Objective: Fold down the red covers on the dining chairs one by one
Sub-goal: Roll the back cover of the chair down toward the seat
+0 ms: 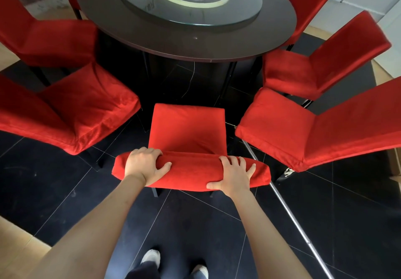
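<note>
Left hand and right hand both grip the red cover on the top of the nearest chair's back, fingers curled over it, facing the table.

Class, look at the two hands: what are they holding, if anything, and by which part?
Both hands, left hand and right hand, grip the red fabric chair cover along the top edge of the nearest chair's backrest, fingers curled over it.

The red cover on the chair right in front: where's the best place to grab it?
Probably the top edge of the red cover, from behind the chair. It forms a long padded roll, so the left hand and right hand can wrap over it, spaced apart.
</note>
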